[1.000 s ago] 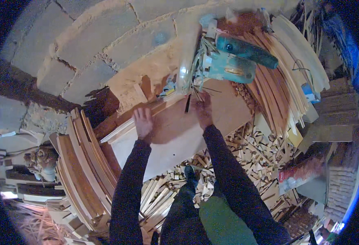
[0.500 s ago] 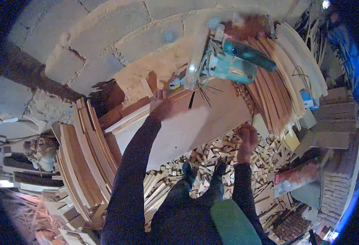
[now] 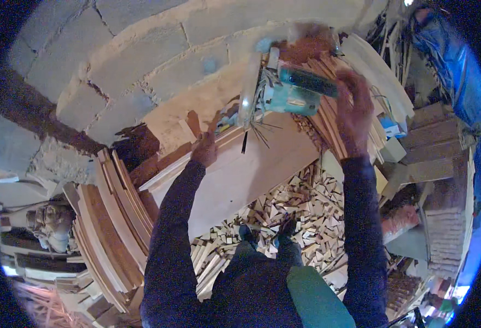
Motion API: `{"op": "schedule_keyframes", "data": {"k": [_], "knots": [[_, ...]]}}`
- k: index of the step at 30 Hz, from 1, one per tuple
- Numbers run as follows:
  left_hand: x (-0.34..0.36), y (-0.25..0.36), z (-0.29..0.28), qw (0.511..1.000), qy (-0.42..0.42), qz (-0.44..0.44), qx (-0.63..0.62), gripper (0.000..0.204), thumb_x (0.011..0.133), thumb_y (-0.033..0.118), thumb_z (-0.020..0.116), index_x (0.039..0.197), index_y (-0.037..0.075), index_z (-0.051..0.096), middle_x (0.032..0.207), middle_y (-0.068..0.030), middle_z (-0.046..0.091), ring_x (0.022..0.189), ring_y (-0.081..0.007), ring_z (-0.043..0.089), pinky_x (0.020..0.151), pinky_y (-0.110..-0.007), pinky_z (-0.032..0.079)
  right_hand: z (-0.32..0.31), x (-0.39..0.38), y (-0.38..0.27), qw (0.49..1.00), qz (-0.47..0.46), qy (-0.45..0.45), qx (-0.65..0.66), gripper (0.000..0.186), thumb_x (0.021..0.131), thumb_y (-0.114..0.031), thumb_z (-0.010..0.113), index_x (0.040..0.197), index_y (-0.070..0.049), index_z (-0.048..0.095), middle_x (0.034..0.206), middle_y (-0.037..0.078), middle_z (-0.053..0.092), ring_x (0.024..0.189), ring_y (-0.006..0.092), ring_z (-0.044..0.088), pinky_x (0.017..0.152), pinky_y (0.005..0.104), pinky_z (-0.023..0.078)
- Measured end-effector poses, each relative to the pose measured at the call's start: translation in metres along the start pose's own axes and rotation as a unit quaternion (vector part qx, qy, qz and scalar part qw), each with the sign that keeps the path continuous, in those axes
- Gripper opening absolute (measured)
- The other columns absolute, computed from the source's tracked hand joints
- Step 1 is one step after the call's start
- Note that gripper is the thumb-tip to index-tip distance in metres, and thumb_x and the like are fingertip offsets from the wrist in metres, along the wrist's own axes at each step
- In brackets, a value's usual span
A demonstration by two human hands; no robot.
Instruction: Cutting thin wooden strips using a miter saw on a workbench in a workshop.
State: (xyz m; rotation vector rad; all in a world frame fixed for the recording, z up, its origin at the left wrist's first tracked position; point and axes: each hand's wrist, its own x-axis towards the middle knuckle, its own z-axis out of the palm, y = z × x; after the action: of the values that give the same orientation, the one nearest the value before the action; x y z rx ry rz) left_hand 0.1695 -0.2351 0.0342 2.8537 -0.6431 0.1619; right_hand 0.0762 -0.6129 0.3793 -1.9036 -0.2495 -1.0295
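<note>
My left hand point(image 3: 204, 150) is at the long pale wooden strips point(image 3: 172, 170) along the back edge of a wide board point(image 3: 257, 175); whether it grips one is unclear. My right hand point(image 3: 353, 112) is raised, motion-blurred, by the end of the dark elongated top part point(image 3: 308, 80) of a teal power tool point(image 3: 294, 102); whether it touches it is unclear. The tool sits at the board's back, beside an upright pale rail point(image 3: 247, 98) with loose thin slivers point(image 3: 261, 134) around it.
Curved stacks of wooden strips stand at left point(image 3: 109, 229) and right point(image 3: 322, 131). Wood offcuts point(image 3: 311, 218) cover the ground around my feet. A block wall point(image 3: 136, 65) runs behind the work area. Blue plastic sheeting point(image 3: 448, 71) hangs at far right.
My right hand went from the board's middle to its right side, then up beside the tool's dark part. My left hand moved forward along the strips. The view shifted slightly.
</note>
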Motion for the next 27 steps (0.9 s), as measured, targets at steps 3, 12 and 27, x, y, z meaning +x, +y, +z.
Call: {"op": "schedule_keyframes", "data": {"k": [3, 12, 27], "knots": [[0.001, 0.004, -0.009, 0.997, 0.029, 0.050, 0.043, 0.075, 0.084, 0.024, 0.070, 0.141, -0.011, 0.037, 0.109, -0.0273, 0.059, 0.105, -0.0426, 0.063, 0.079, -0.053, 0.058, 0.020, 0.036, 0.000, 0.966, -0.170, -0.109, -0.162, 0.031, 0.100, -0.019, 0.067, 0.126, -0.002, 0.062, 0.117, 0.016, 0.067, 0.109, 0.0312, 0.066, 0.099, 0.0414, 0.050], [0.003, 0.009, -0.038, 0.998, -0.044, 0.036, -0.038, 0.077, 0.083, 0.023, 0.073, 0.141, -0.012, 0.037, 0.107, -0.0274, 0.061, 0.096, -0.0437, 0.065, 0.076, -0.054, 0.057, 0.038, 0.072, 0.029, 0.837, -0.109, -0.437, -0.310, 0.064, 0.104, -0.061, 0.048, 0.142, -0.011, 0.061, 0.119, 0.024, 0.065, 0.122, 0.0419, 0.056, 0.108, 0.0516, 0.042], [0.005, -0.014, -0.006, 0.995, -0.015, 0.060, -0.077, 0.081, 0.088, 0.034, 0.072, 0.144, -0.010, 0.032, 0.116, -0.0290, 0.061, 0.096, -0.0446, 0.067, 0.071, -0.055, 0.059, 0.041, 0.047, 0.045, 0.844, -0.067, -0.424, -0.320, 0.055, 0.104, -0.053, 0.053, 0.143, -0.014, 0.060, 0.132, 0.016, 0.068, 0.120, 0.0375, 0.065, 0.106, 0.0480, 0.048]]}}
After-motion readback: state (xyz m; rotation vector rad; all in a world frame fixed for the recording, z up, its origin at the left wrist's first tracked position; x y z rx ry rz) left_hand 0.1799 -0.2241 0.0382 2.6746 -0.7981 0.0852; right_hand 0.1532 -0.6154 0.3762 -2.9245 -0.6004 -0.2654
